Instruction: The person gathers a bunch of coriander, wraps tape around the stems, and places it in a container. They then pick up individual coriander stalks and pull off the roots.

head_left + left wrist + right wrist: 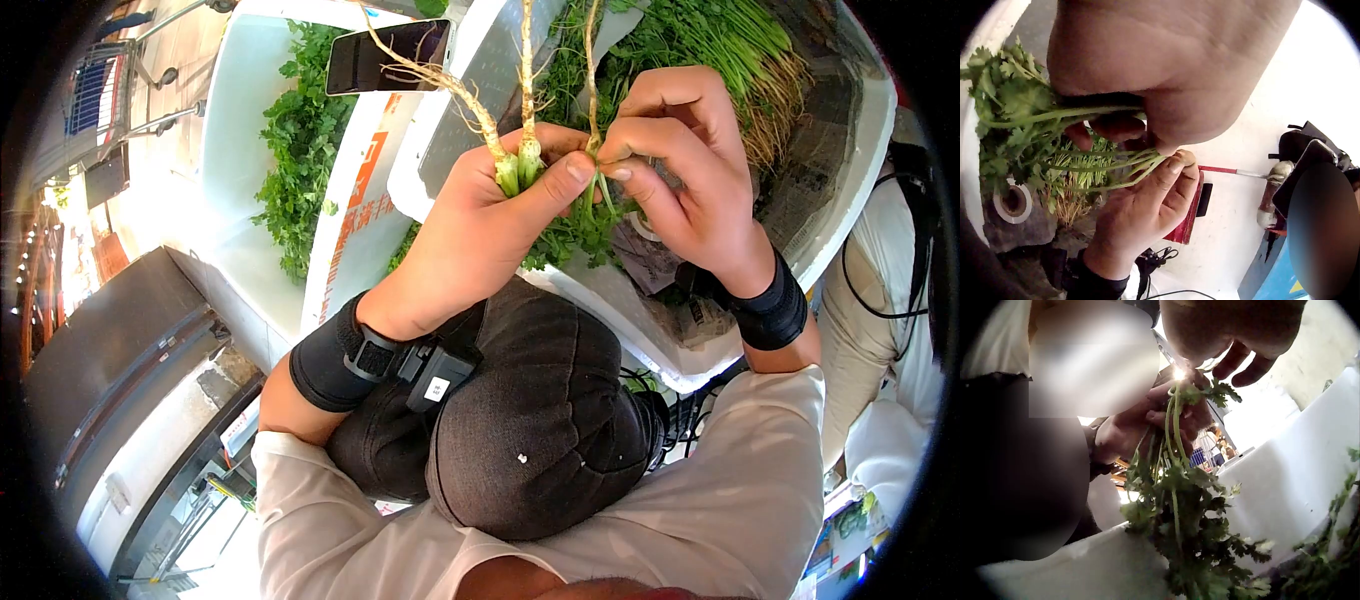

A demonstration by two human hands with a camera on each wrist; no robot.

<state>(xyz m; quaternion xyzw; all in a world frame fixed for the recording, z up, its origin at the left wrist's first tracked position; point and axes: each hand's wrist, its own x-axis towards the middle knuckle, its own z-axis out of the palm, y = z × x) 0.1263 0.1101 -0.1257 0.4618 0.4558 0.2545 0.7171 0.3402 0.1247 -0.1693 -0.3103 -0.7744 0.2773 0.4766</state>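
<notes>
In the head view the left hand (480, 220) grips several leafy green plants by their stems, thumb across them, with pale roots (528, 90) pointing up and away. The right hand (690, 170) pinches at the base of one thinner plant (594, 150) beside the left fingertips. Leaves (1016, 119) hang below the left palm in the left wrist view, where the right hand (1147, 212) holds thin stems between thumb and finger. From the right wrist, the leafy bunch (1191, 531) dangles under both hands.
A white foam box (870, 150) holds rooted greens (720, 50) and a tape roll (1013, 203). Left of it, another white box (235, 130) contains leafy greens (300, 150). A phone (390, 58) lies at its edge. Another person's trousers (860, 300) show at the right.
</notes>
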